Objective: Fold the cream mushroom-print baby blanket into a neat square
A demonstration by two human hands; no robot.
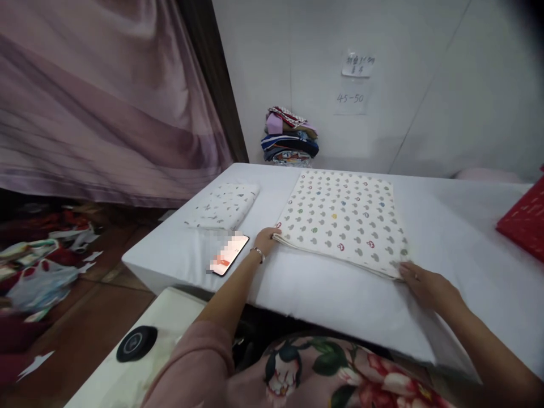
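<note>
A white cloth with a small mushroom print (340, 215) lies folded flat on the white table (323, 294). At its near left corner, my left hand (267, 241) pinches the edge. My right hand (427, 286) grips the near right corner, fingers closed over the layers. The near edge runs fairly straight between both hands. Left of it rests a second folded white cloth (227, 204) with a sparse print, touched by neither hand. A phone (232, 255) with a lit screen lies beside my left wrist, partly blurred out.
Folded fabrics (289, 139) are stacked behind the table against the wall. A red item (525, 221) sits at the right edge. At lower left, a black round object (136, 343) rests on a lower pale surface. A pink curtain (106, 96) hangs at left, above bags (42, 283) on the floor.
</note>
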